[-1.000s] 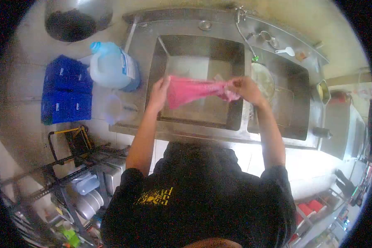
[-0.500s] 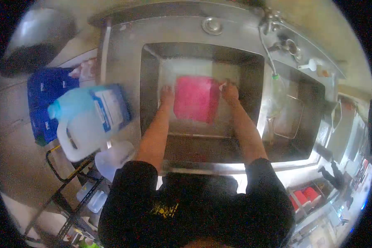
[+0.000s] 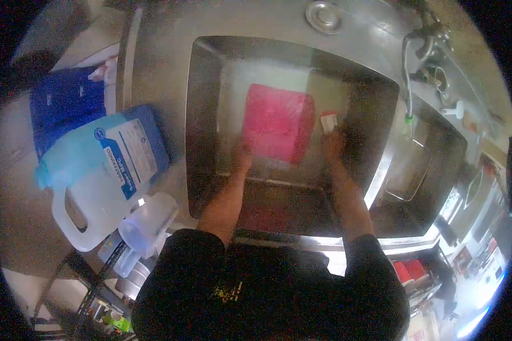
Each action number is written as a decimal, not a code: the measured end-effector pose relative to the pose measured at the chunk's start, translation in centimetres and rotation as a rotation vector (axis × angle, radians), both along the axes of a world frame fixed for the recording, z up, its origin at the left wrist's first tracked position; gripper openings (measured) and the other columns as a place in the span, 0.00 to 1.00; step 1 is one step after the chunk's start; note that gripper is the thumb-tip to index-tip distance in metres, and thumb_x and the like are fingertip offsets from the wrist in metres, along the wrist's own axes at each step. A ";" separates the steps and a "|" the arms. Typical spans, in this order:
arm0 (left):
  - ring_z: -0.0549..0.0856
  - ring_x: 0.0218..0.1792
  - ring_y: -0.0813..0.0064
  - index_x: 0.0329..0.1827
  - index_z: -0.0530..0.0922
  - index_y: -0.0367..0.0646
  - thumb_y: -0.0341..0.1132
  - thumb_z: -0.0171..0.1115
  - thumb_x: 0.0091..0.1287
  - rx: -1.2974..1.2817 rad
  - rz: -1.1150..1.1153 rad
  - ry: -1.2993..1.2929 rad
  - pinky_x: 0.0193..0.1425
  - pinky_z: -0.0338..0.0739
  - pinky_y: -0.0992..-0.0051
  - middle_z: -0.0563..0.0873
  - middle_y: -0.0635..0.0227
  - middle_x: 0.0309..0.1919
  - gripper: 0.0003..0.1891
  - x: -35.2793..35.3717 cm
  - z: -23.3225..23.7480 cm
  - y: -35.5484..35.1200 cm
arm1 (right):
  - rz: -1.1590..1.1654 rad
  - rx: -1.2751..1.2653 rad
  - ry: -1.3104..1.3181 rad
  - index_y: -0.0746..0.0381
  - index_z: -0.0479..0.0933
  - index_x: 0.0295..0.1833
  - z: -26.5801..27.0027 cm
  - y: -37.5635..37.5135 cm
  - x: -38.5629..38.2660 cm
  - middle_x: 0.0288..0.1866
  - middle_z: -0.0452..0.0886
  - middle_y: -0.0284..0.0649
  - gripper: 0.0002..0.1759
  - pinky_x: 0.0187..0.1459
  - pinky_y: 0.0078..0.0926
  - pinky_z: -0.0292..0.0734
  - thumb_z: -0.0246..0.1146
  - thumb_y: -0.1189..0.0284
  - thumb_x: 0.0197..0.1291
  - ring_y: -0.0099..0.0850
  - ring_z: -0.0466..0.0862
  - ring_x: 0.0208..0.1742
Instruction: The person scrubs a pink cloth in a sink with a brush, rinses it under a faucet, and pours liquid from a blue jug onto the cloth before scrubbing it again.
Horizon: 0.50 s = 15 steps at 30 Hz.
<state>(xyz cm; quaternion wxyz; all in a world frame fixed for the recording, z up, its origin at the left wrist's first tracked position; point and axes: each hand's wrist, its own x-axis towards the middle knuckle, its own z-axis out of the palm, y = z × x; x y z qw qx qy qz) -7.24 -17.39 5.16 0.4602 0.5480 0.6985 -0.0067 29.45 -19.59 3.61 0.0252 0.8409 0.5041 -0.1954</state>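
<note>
A bright pink, square, flat-looking thing (image 3: 279, 122) sits in the left basin of a steel sink (image 3: 205, 113). My left hand (image 3: 244, 156) is closed at its lower left edge, with the fingertips partly hidden in shadow. To the right of the pink thing, my right hand (image 3: 333, 142) grips a small white block with a red edge (image 3: 329, 121), which looks like a scrubbing brush. That block points away from me, a little apart from the pink thing's right side.
A large white-and-blue jug (image 3: 96, 182) stands left of the sink, beside a translucent pitcher (image 3: 148, 221). Blue crates (image 3: 68, 108) lie behind it. At right, a hose (image 3: 407, 85) hangs from the tap over the second basin (image 3: 421, 165). A round drain cover (image 3: 324, 16) rests on the back ledge.
My left hand has come down to the pink thing's lower left edge. My right hand is lower, and the white block now shows more plainly. The camera view has shifted.
</note>
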 end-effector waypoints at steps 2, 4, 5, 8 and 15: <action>0.80 0.62 0.52 0.72 0.72 0.39 0.58 0.47 0.79 0.001 0.018 -0.018 0.67 0.73 0.54 0.81 0.53 0.64 0.33 0.0 -0.4 0.0 | 0.040 -0.004 0.107 0.66 0.77 0.61 1.6 0.8 -1.7 0.48 0.85 0.57 0.31 0.53 0.51 0.81 0.67 0.51 0.64 0.52 0.86 0.49; 0.79 0.64 0.53 0.72 0.71 0.38 0.56 0.46 0.80 0.010 -0.026 0.012 0.67 0.72 0.54 0.79 0.53 0.66 0.32 -0.8 -4.4 -1.1 | -0.036 -0.154 0.324 0.66 0.76 0.61 6.4 3.9 -7.5 0.46 0.86 0.56 0.31 0.52 0.50 0.81 0.66 0.50 0.66 0.49 0.87 0.48; 0.78 0.64 0.54 0.72 0.71 0.37 0.55 0.46 0.80 0.009 -0.049 0.025 0.67 0.72 0.54 0.79 0.53 0.66 0.31 -1.3 -6.3 -1.8 | 0.081 -0.161 0.367 0.65 0.77 0.60 6.2 4.5 -10.1 0.46 0.86 0.56 0.30 0.52 0.50 0.82 0.65 0.51 0.67 0.49 0.87 0.48; 0.79 0.64 0.53 0.71 0.71 0.37 0.53 0.46 0.80 -0.096 -0.012 0.021 0.67 0.72 0.53 0.79 0.52 0.65 0.29 -1.5 -7.6 -3.0 | 0.439 -0.184 0.484 0.65 0.78 0.59 5.3 6.7 -17.8 0.47 0.86 0.55 0.26 0.52 0.50 0.82 0.63 0.55 0.69 0.47 0.88 0.47; 0.79 0.64 0.47 0.72 0.72 0.43 0.44 0.46 0.80 -0.154 -0.141 0.163 0.70 0.69 0.48 0.80 0.47 0.64 0.23 -4.0 -6.7 -3.4 | 0.742 0.066 0.526 0.66 0.81 0.56 -2.9 13.4 -16.3 0.43 0.86 0.52 0.20 0.46 0.44 0.83 0.59 0.61 0.72 0.45 0.87 0.41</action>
